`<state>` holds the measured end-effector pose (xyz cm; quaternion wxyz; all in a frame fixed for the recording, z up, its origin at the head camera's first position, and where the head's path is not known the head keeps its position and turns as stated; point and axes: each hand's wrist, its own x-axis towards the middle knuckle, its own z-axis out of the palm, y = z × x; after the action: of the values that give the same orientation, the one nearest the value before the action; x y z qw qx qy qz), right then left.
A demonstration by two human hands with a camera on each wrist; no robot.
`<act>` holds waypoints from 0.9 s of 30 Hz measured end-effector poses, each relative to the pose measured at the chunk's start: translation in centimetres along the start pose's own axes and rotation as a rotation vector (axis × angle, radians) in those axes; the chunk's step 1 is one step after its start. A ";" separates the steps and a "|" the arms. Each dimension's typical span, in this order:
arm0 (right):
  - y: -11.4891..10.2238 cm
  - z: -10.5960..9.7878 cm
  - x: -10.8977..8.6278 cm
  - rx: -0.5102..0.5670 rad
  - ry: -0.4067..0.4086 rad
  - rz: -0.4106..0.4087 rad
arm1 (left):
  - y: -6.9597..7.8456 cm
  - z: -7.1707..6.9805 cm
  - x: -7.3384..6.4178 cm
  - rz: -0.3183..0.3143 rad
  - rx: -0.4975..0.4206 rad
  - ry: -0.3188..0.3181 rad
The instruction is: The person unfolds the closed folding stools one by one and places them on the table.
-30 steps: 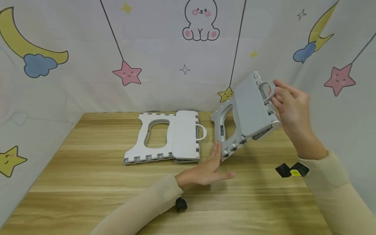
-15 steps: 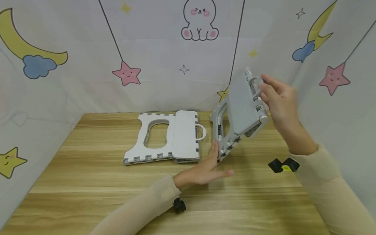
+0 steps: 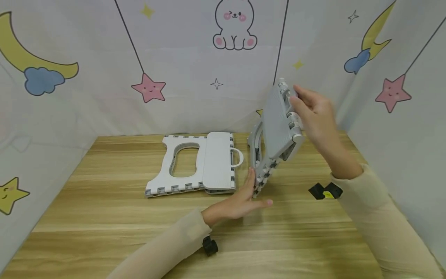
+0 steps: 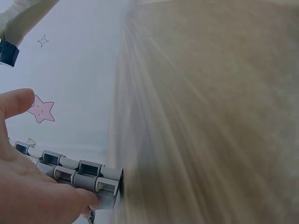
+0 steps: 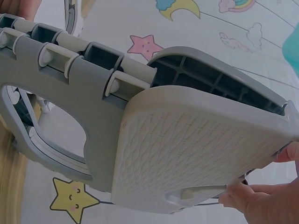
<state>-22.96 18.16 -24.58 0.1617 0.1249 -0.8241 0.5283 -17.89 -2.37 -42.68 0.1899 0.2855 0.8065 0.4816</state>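
Observation:
A grey folding step stool (image 3: 275, 120), folded flat, stands tilted on its leg end at the right of the table. My right hand (image 3: 317, 120) pinches it at the handle on its upper edge; the right wrist view shows the textured top panel (image 5: 187, 140) and the hand's fingers (image 5: 238, 196) at that edge. Low on the stool, my left hand (image 3: 233, 203) touches its leg end with straight fingers, thumb stretched out to the side. Hinged leg joints (image 4: 86, 175) show just beyond that palm in the left wrist view.
A white folding step stool (image 3: 217, 161) lies folded on the wooden table (image 3: 104, 232), left of the grey one, its handle loop pointing right. Printed white cloth (image 3: 181, 46) walls the table at the back and both sides.
My right hand has swung the grey stool's upper end left and upward, so it stands steeper. The left hand has stayed at the lower end, shifting slightly left. The white stool lies as before.

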 end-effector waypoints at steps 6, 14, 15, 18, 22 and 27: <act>-0.6 0.9 0.4 -0.035 -0.025 -0.043 | -0.2 -0.2 -0.1 -0.010 -0.048 -0.003; -0.9 2.1 0.8 -0.083 -0.038 -0.073 | -0.1 -0.5 -0.4 0.001 -0.079 0.016; -1.0 2.2 0.8 -0.093 -0.038 -0.078 | -0.1 -0.5 -0.4 -0.001 -0.078 0.018; -1.1 2.7 1.0 -0.099 -0.051 -0.097 | -0.3 -0.5 -0.4 0.004 -0.082 0.024; -1.2 3.1 1.2 -0.107 -0.076 -0.123 | -0.6 -0.6 -0.4 0.022 -0.106 0.018; -1.5 3.7 1.3 -0.134 -0.081 -0.158 | -0.8 -0.6 -0.3 0.025 -0.126 0.007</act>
<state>-24.09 14.16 -24.28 0.1775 0.1997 -0.8510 0.4521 -18.24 -3.29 -43.09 0.1987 0.2814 0.7716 0.5348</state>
